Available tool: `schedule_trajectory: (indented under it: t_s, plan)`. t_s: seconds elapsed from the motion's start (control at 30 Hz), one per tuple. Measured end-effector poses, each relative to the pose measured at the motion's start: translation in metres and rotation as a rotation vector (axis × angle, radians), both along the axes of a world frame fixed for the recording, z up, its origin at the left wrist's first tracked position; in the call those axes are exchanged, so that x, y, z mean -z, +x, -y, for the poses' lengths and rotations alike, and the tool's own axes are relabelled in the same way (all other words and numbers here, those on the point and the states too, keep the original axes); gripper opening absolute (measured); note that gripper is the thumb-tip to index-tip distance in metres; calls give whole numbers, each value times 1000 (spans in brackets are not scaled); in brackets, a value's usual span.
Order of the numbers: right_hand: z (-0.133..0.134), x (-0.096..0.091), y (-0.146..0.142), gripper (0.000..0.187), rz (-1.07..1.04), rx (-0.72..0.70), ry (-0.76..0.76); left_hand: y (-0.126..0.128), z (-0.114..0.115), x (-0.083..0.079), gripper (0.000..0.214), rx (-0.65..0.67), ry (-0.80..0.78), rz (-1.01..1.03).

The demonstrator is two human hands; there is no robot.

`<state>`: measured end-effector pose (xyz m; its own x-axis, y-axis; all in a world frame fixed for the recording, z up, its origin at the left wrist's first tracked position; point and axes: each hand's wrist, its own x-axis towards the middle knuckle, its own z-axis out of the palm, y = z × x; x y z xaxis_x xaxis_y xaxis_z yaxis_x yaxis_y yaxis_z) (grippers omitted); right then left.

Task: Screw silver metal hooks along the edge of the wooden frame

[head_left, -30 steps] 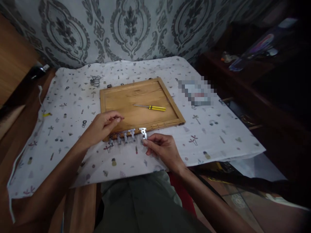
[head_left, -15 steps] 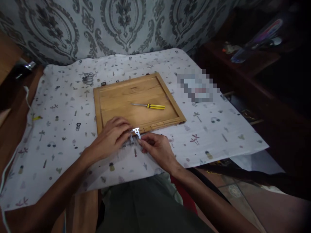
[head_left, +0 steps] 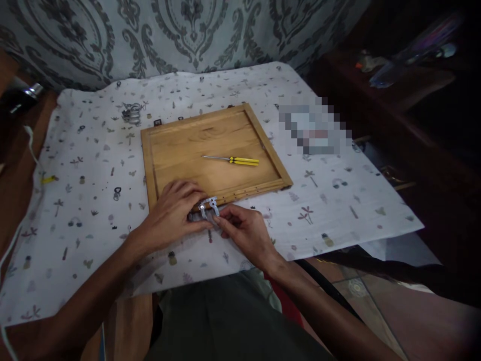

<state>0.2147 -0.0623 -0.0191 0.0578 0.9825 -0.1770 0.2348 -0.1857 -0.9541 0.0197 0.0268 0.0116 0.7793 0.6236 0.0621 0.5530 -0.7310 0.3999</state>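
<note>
A small shiny metal bracket (head_left: pixel 213 203) with holes and two arms is held at the near edge of a wooden frame with a panel (head_left: pixel 210 133). My left hand (head_left: pixel 178 210) has its fingers closed around the left side of the bracket, its back partly over the frame's near left corner. On the other side, my right hand (head_left: pixel 244 228) pinches the right arm of the bracket between thumb and finger. A screwdriver (head_left: pixel 240 160) with a yellow and black handle lies on the panel. Small dark holes dot the frame's near rail.
Several similar metal pieces (head_left: pixel 131 114) lie in a pile at the back left of the white patterned tablecloth (head_left: pixel 108 240). A blurred-out packet (head_left: pixel 311 130) rests to the right of the frame. A white cable (head_left: pixel 22 225) runs down the left edge.
The bracket has turned in my fingers, so both its arms now show. My left thumb has moved down and right beneath it. The camera view has shifted slightly.
</note>
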Motion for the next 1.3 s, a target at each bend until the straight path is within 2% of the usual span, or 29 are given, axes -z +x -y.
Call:
schedule_trajectory:
  t_s: [0.3, 0.57, 1.13, 1.3]
  plan:
    - [0, -1, 0, 18, -13, -1, -8, 2, 2, 0, 47, -13, -6, 24]
    - [0, 3, 2, 20, -6, -41, -2, 7, 7, -1, 48, 3, 108, -10]
    - [0, 2, 1, 19, -22, -16, -21, 15, 20, 1, 47, -49, 184, -31]
    - [0, 0, 2, 21, 15, -30, 38, 16, 22, 0, 44, -67, 176, -33]
